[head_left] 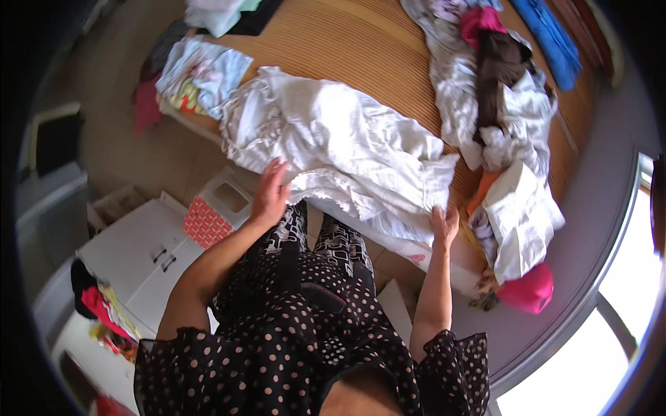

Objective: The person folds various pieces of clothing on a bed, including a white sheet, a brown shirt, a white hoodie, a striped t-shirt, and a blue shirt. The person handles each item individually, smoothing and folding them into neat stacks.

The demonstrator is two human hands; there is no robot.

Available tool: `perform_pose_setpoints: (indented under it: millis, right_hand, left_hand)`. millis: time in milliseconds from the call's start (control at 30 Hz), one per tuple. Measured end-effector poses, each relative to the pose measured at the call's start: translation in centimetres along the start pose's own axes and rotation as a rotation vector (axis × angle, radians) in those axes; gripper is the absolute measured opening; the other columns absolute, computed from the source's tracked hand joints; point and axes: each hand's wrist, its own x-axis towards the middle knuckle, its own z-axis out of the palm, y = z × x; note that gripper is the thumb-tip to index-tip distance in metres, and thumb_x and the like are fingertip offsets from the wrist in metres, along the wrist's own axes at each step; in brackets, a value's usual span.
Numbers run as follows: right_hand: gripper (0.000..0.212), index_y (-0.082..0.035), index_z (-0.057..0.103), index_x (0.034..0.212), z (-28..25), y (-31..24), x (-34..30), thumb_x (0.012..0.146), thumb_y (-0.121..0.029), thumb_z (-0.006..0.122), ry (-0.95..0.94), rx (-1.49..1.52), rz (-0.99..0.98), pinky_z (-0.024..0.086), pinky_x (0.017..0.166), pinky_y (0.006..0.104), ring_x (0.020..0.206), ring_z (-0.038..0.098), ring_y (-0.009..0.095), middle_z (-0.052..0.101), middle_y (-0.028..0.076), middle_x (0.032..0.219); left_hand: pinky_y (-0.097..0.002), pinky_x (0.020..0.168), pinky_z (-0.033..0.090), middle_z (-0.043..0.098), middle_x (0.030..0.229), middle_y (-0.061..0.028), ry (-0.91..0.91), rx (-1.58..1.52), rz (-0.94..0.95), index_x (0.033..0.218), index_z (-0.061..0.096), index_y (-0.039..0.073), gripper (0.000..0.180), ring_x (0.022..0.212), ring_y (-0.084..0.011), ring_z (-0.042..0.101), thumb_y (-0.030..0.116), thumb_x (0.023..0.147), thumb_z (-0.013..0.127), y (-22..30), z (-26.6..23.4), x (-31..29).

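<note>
A white garment (347,132), wrinkled and with a ruffled or lacy near edge, lies spread across the near side of a bed. My left hand (270,194) is open beside that near edge, its fingers stretched upward and apart. At the garment's right end, my right hand (445,225) has its thumb and fingers closed on the edge of the cloth. What the cloth is exactly, a dress or a blouse, I cannot tell.
The bed has a tan ribbed mat (333,35). Folded light clothes (201,76) lie at its left corner. A heap of white and brown clothes (513,104) runs along the right, with blue cloth (551,41) beyond. A white cabinet (146,249) and a red-patterned box (207,222) stand left.
</note>
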Motion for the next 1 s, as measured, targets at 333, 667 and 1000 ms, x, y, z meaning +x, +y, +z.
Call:
perform_pose_setpoints:
  millis: [333,667,1000]
  right_hand:
    - [0.048,0.004,0.041,0.113,0.0,-25.8,-8.9,0.067,-0.001,0.055,-0.581,0.913,0.088,0.048,0.076,0.0358,0.084,0.057,0.026,0.054,0.017,0.098]
    - [0.034,0.002,0.050,0.105,13.1,-27.5,-10.4,0.073,-0.003,0.062,-0.343,0.517,-0.142,0.046,0.078,0.0318,0.097,0.053,0.020,0.054,0.015,0.100]
    - [0.040,0.002,0.057,0.097,13.7,-22.6,-10.5,0.066,-0.019,0.071,-0.679,0.800,0.550,0.049,0.066,0.0306,0.073,0.059,0.018,0.061,0.009,0.083]
  left_hand:
    - [-0.0338,0.095,0.030,0.042,0.123,-0.0113,-0.340,-0.683,-0.191,0.128,0.033,0.005,0.049,0.114,-0.0246,0.040,0.036,0.089,0.032,-0.3,4.7,5.8]
    - [-0.0434,0.090,0.034,0.043,0.122,-0.0041,0.138,-1.344,-1.079,0.125,0.035,0.015,0.066,0.111,-0.0216,0.041,0.063,0.078,0.036,-11.3,-7.7,4.9]
    - [-0.0387,0.081,0.044,0.051,0.108,-0.0147,-0.507,-1.200,-1.219,0.117,0.036,-0.001,0.076,0.098,-0.0265,0.052,0.063,0.076,0.044,-9.4,-4.9,0.7]
